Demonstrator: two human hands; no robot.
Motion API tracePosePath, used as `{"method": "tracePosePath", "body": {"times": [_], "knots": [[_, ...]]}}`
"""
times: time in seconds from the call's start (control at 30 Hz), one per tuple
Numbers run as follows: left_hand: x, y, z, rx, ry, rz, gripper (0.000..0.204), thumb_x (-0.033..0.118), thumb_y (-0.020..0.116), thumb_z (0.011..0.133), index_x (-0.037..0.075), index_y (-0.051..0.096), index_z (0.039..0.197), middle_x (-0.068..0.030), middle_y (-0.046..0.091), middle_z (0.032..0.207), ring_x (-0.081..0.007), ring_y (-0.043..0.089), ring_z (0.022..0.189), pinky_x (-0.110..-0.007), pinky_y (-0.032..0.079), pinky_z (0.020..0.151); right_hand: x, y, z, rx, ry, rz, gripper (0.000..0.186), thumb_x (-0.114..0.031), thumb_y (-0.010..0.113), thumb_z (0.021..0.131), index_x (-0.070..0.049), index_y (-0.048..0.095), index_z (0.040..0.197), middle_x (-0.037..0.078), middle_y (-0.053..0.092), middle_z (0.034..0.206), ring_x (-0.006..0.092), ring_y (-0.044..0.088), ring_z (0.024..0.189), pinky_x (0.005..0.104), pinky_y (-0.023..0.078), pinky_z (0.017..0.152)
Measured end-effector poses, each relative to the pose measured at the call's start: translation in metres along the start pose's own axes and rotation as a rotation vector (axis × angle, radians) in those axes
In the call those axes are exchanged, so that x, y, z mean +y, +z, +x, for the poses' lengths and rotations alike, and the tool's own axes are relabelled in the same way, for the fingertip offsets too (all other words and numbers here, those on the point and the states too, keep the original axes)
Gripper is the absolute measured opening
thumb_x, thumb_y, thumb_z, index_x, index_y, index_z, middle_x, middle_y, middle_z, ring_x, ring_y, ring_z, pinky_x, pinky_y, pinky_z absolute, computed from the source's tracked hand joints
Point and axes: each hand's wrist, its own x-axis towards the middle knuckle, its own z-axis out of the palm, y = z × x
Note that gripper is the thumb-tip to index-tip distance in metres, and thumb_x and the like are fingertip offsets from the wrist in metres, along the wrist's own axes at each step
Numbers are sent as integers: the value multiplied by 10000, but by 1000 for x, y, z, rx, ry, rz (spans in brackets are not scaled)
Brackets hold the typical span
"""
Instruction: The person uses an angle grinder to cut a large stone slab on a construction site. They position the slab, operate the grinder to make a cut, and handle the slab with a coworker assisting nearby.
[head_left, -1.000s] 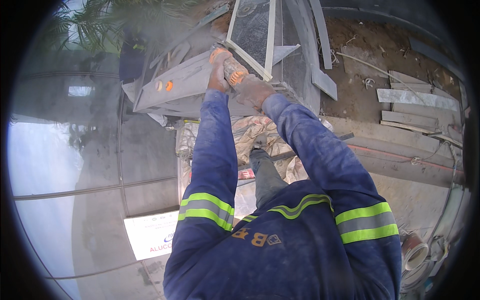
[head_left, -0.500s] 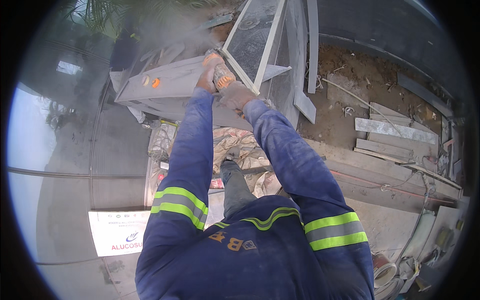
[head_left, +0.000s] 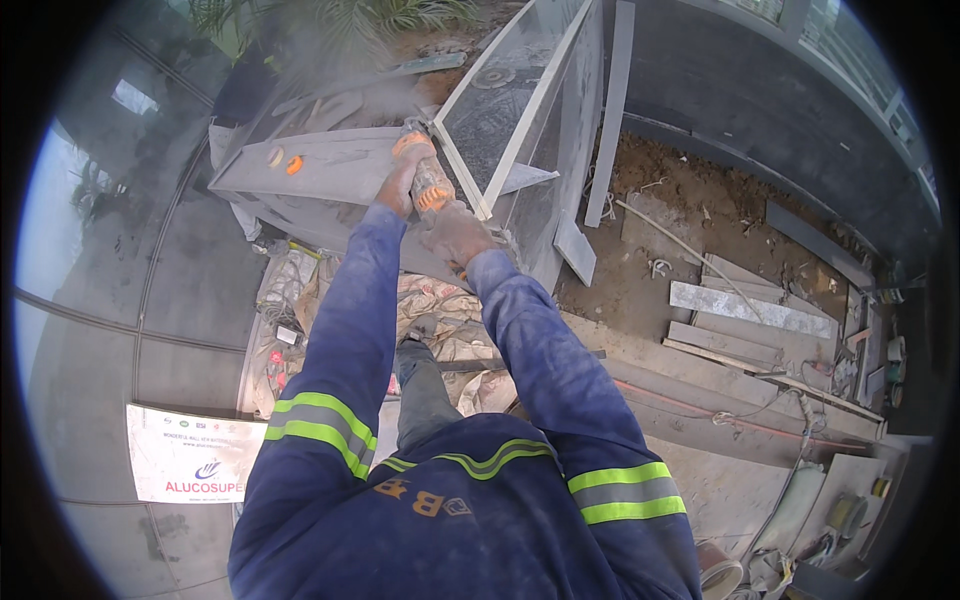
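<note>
Both my arms reach forward to a dusty orange-and-grey angle grinder. My left hand is closed round its front part, near the head. Farther back, my right hand grips the rear of the body. The grinder's head is beside the corner of a large box-like panel piece with pale edges, and haze hangs in front of it. I cannot make out the disc or whether it touches the edge. To the left of the grinder stretches a grey dusty panel.
A small orange item lies on the grey panel. Crumpled sheeting covers the ground near my foot. On the right, planks and strips lie on soil. A printed white board is at the left. Another person's dark clothing shows behind the haze.
My view has shifted, so the scene sits farther left and slightly lower on the right. Both hands still hold the grinder at the pale-edged corner.
</note>
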Motion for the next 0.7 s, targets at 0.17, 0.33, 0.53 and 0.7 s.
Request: {"method": "tracePosePath", "body": {"times": [0.17,0.33,0.53,0.7], "knots": [[-4,-28,10,-20,85,120,322,282,738,829,77,615,1045,-64,616,852,-198,641,664,-370,573,586,-13,-2,-8,8,-43,-23,496,-324,736,793,-3,643,1160,219,651,1148,379,677,1063,434,557,888],[14,17,-20,-26,-2,34,333,291,727,847,68,614,1067,-57,615,852,-196,650,700,-365,577,617,-5,-10,5,2,-92,-68,457,-318,702,817,-27,661,1168,207,666,1144,369,673,1080,435,554,896],[18,8,-3,30,-51,69,359,289,727,849,64,614,1105,-57,606,885,-189,649,750,-355,581,653,-10,-8,17,-42,-73,-49,463,-338,657,855,-23,653,1195,205,652,1190,373,664,1104,442,551,910],[6,-30,5,-82,101,126,332,262,717,859,64,608,1101,-52,609,890,-197,654,741,-362,587,651,-11,12,8,4,-105,-92,474,-357,655,859,4,650,1168,215,625,1231,358,666,1111,442,556,902]]}}
